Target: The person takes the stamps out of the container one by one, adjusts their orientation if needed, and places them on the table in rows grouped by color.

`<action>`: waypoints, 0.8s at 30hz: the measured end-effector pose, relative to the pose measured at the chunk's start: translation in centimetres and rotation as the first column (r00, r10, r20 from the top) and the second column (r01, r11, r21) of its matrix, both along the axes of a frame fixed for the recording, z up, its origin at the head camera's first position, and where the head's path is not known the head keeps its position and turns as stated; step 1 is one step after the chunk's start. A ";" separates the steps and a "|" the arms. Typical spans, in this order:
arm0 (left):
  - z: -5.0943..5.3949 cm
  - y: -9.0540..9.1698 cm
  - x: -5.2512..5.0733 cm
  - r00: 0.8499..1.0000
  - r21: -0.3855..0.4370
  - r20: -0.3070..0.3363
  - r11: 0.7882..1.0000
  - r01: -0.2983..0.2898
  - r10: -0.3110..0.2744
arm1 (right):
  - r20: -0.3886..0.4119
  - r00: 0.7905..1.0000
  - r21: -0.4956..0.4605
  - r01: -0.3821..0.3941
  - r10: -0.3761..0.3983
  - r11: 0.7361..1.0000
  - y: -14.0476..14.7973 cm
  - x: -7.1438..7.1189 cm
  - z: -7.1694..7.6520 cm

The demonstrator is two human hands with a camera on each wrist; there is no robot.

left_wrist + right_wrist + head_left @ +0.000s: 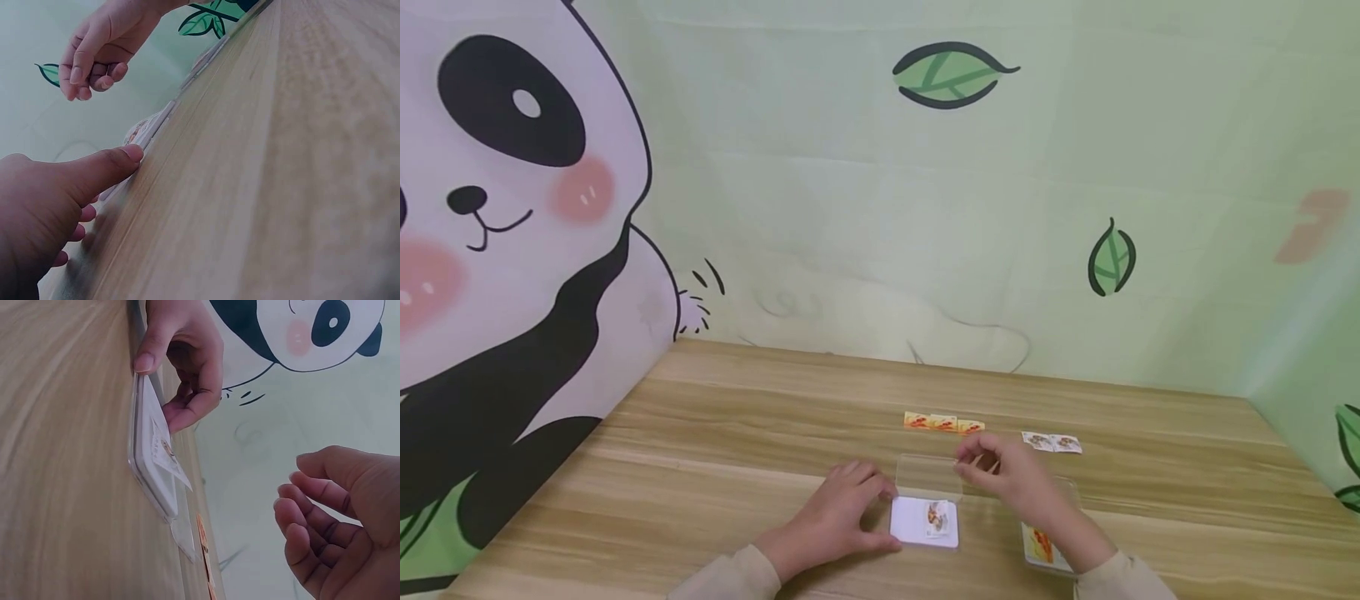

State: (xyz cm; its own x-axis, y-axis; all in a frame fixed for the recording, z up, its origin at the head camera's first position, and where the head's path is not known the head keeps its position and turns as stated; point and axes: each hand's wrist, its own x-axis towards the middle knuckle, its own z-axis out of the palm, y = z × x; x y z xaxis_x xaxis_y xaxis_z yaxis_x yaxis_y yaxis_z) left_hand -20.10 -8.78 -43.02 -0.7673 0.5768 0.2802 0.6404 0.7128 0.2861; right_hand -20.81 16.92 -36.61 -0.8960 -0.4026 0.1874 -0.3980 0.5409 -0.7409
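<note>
A small flat white case (906,535) lies on the table with its clear lid (927,475) folded back on the far side. On the case's right half rests a small stamp-like paper (937,518) with a printed picture; in the right wrist view one of its edges is raised. My left hand (835,521) holds the case by its left side, thumb at the near edge and fingers at the far edge. My right hand (1015,479) hovers above and right of the lid. Its fingers are loosely curled, and the right wrist view shows nothing between them.
Beyond the lid lies a row of orange-yellow stamp-like papers (943,422). Two white ones (1051,442) lie farther right. Under my right forearm a second case (1037,565) with a yellow-orange paper is partly hidden. A printed cloth backdrop (850,208) borders the wooden table (737,400).
</note>
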 end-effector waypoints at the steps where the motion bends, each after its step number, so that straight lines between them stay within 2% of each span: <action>1: 0.0 0.0 0.0 1.000 -0.001 -0.001 1.000 0.000 0.000 | 0.006 1.000 0.001 -0.021 0.021 1.000 0.0 0.0 -0.1; 7: 0.0 0.0 0.0 1.000 0.000 0.006 1.000 -0.002 0.002 | -0.022 0.994 0.043 -0.103 0.104 0.994 -0.4 0.3 -0.6; 15: 0.0 -0.1 0.1 1.000 -0.003 0.014 1.000 -0.009 0.009 | -0.052 0.991 0.088 -0.120 0.125 0.989 -1.2 0.6 -1.1; 24: 0.1 0.0 0.1 1.000 -0.011 0.018 1.000 -0.011 0.011 | -0.101 0.987 0.199 -0.100 0.122 0.975 -1.7 0.9 -1.8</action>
